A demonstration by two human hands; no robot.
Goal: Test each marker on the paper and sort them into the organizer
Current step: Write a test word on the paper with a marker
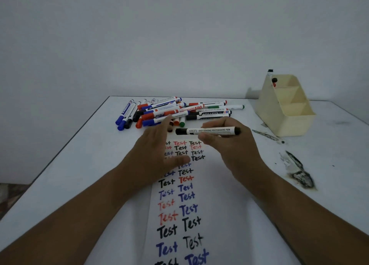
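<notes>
My right hand grips a black whiteboard marker, held level above the paper with its cap on and pointing left. My left hand hovers just left of the cap, fingers straight and blurred, holding nothing. The paper lies down the middle of the table, covered in rows of "Test" in black, red and blue. A pile of several markers lies at the far edge. The cream organizer stands at the far right, with two markers in its rear compartment.
The white table has dark ink smears at the right, between my right arm and the organizer. Its left edge drops off to the floor. A plain wall stands behind.
</notes>
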